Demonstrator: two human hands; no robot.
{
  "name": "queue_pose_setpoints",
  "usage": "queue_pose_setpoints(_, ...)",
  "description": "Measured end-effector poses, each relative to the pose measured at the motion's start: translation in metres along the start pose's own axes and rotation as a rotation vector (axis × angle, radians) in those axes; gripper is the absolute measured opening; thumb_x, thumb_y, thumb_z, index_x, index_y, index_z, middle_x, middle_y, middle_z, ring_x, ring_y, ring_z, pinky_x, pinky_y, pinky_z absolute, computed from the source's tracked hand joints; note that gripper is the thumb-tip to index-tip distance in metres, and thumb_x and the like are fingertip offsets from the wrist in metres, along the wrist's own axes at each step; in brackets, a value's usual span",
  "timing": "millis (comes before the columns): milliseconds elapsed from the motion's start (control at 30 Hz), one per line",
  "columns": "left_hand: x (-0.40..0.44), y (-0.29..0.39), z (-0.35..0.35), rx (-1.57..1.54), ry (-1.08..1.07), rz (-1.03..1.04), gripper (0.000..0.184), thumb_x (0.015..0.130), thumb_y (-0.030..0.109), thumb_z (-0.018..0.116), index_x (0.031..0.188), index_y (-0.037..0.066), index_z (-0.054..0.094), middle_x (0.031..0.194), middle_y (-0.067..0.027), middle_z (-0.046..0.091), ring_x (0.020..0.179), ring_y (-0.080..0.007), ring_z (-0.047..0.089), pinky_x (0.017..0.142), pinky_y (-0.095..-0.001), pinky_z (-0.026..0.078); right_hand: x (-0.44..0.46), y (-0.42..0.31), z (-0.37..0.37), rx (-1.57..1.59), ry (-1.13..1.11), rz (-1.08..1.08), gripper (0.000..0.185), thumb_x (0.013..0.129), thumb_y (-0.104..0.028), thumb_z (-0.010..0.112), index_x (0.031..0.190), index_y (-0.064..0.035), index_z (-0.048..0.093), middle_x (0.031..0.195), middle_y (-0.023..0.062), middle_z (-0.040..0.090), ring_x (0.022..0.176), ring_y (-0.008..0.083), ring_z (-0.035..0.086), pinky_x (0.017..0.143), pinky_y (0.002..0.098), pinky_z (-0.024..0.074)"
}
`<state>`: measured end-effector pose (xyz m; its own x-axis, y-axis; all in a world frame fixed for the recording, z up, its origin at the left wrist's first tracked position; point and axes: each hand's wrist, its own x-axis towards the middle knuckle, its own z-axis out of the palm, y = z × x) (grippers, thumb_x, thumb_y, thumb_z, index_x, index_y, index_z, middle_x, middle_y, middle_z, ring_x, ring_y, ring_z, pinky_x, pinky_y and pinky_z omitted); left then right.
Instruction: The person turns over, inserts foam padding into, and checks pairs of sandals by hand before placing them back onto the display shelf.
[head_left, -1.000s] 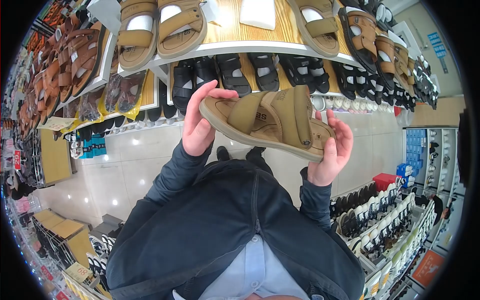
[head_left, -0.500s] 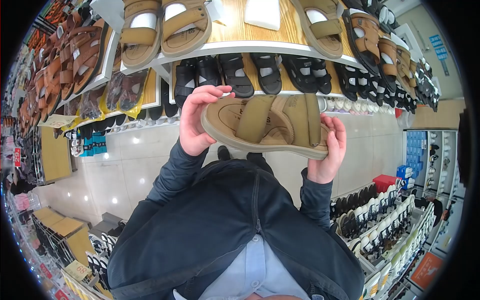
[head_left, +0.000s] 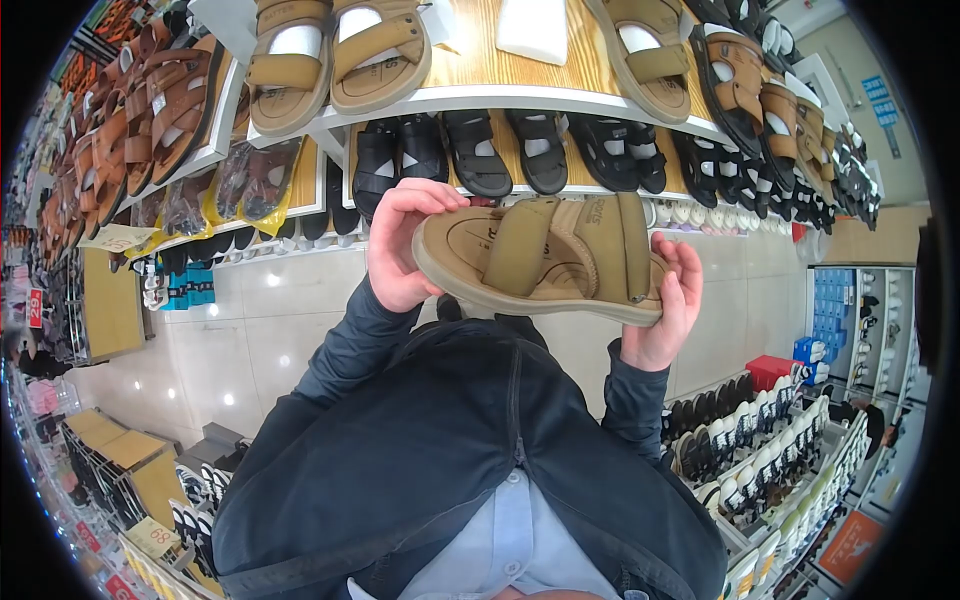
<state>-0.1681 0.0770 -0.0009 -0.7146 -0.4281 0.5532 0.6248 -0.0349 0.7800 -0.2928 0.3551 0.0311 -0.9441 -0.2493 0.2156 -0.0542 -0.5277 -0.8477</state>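
A tan sandal (head_left: 520,250) with two wide straps is held sideways in front of my chest, its insole tilted toward me. My left hand (head_left: 405,240) grips the toe end, thumb below and fingers over the top edge. At the heel end, my right hand (head_left: 665,305) is closed on the sole and back, with some fingers hidden behind. Beyond, matching tan sandals (head_left: 380,60) stand on the upper shelf at left, and a single tan sandal (head_left: 650,65) sits at right. White foam block (head_left: 533,28) lies between them.
The wooden shelf (head_left: 470,75) has a white front edge. Black sandals (head_left: 475,150) fill the shelf below. Brown sandals (head_left: 165,110) line the left side. Racks of sneakers (head_left: 750,470) stand behind me at right, near a red box (head_left: 770,372). A tiled floor (head_left: 260,350) lies underneath.
The sandal and both hands have shifted slightly right and a little down in view. The shelf sandals also appear shifted slightly right. My grip looks the same.
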Motion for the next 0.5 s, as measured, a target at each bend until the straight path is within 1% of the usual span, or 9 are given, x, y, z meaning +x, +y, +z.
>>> queue_pose_setpoints(100, 0.000, -0.001, 0.001, 0.008, 0.023, -0.003, 0.085, 0.072, 0.062, 0.087, 0.118, 0.001, 0.050, 0.116, -0.0134, 0.053, 0.111, -0.0288, 0.058, 0.102, -0.0474, 0.051, -0.002, -0.006, 0.006, -0.045, -0.013, -0.050, 0.038, 0.098, -0.004, 0.058, 0.135, 0.0019, 0.051, 0.128, 0.0184, 0.061, 0.133, 0.0345, 0.053, 0.117, 0.0598, 0.0411)
queue_pose_setpoints(200, -0.001, -0.006, 0.001, -0.031, 0.058, -0.040, 0.082, 0.075, 0.062, 0.085, 0.118, 0.002, 0.050, 0.115, -0.0130, 0.053, 0.111, -0.0283, 0.057, 0.101, -0.0473, 0.051, -0.001, -0.005, 0.007, -0.054, -0.100, -0.177, 0.036, 0.099, -0.003, 0.055, 0.135, 0.0026, 0.053, 0.128, 0.0167, 0.062, 0.135, 0.0332, 0.053, 0.116, 0.0541, 0.0426)
queue_pose_setpoints(300, -0.003, -0.014, -0.003, -0.106, 0.070, -0.068, 0.078, 0.078, 0.057, 0.086, 0.120, 0.002, 0.050, 0.118, -0.0132, 0.053, 0.113, -0.0266, 0.057, 0.103, -0.0457, 0.050, -0.001, -0.004, 0.011, -0.058, -0.163, -0.245, 0.035, 0.099, -0.002, 0.053, 0.134, 0.0029, 0.053, 0.127, 0.0168, 0.062, 0.135, 0.0334, 0.053, 0.117, 0.0557, 0.0419)
queue_pose_setpoints(333, -0.003, -0.016, -0.004, -0.134, 0.069, -0.073, 0.077, 0.079, 0.054, 0.086, 0.121, 0.001, 0.050, 0.119, -0.0134, 0.053, 0.114, -0.0259, 0.058, 0.103, -0.0449, 0.049, -0.001, -0.005, 0.011, -0.054, -0.117, -0.188, 0.035, 0.099, -0.001, 0.053, 0.134, 0.0030, 0.053, 0.127, 0.0173, 0.062, 0.133, 0.0329, 0.054, 0.116, 0.0541, 0.0429)
queue_pose_setpoints(400, -0.001, -0.013, -0.001, -0.117, 0.059, -0.078, 0.076, 0.080, 0.054, 0.086, 0.122, 0.001, 0.050, 0.120, -0.0136, 0.053, 0.115, -0.0257, 0.058, 0.103, -0.0449, 0.049, -0.003, -0.005, 0.010, -0.045, -0.023, -0.073, 0.035, 0.099, -0.001, 0.053, 0.133, 0.0032, 0.053, 0.127, 0.0183, 0.063, 0.131, 0.0317, 0.056, 0.115, 0.0507, 0.0449)
queue_pose_setpoints(500, -0.001, -0.006, 0.006, -0.092, 0.073, -0.079, 0.075, 0.081, 0.053, 0.085, 0.123, 0.001, 0.049, 0.121, -0.0139, 0.054, 0.116, -0.0257, 0.058, 0.103, -0.0449, 0.050, 0.002, -0.002, -0.001, -0.034, 0.132, 0.187, 0.035, 0.099, 0.000, 0.053, 0.133, 0.0036, 0.053, 0.126, 0.0196, 0.064, 0.127, 0.0297, 0.059, 0.111, 0.0454, 0.0472)
